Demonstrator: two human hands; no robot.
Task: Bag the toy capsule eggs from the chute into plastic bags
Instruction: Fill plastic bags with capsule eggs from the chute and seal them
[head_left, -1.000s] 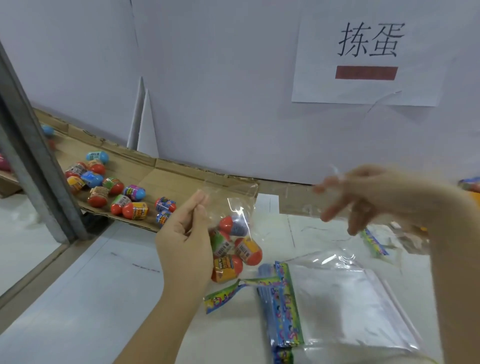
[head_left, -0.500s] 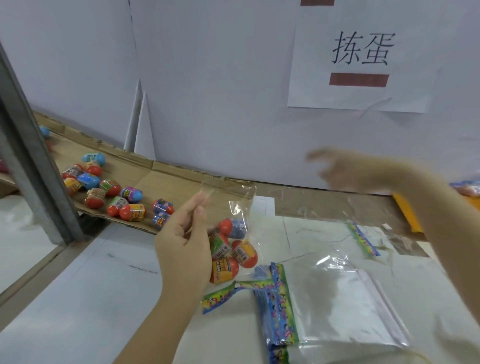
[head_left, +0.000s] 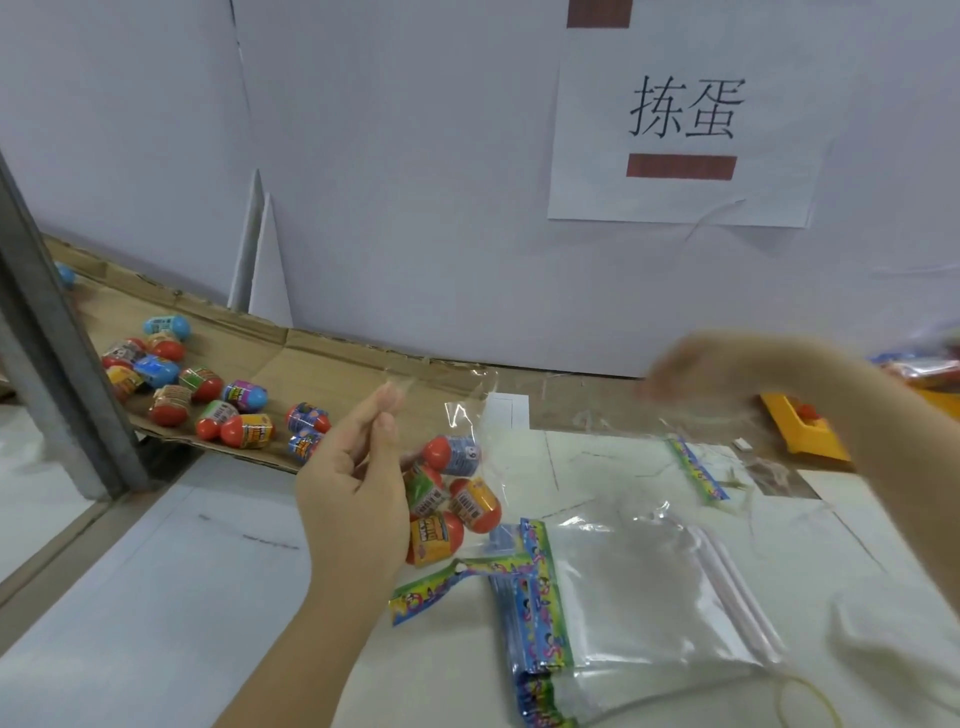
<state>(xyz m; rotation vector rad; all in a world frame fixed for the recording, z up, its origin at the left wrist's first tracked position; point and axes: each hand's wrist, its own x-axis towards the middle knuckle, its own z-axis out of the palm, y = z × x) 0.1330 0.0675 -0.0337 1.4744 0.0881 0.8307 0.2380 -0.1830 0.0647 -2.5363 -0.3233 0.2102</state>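
My left hand pinches the top edge of a clear plastic bag between thumb and fingers. The bag hangs just above the table and holds several capsule eggs. More loose capsule eggs lie on the cardboard chute to the left. My right hand hovers above the table at the right, motion-blurred, wrist bent and fingers pointing left and down. Some thin clear film shows below it; whether the hand holds it is unclear.
A stack of empty bags with colourful header strips lies on the white table, and one more bag lies behind it. A yellow object sits far right, a rubber band near the front. A metal post stands left.
My right hand has swung up and a little left and is now blurred. My left hand keeps the filled bag almost still. The view has tilted up slightly.
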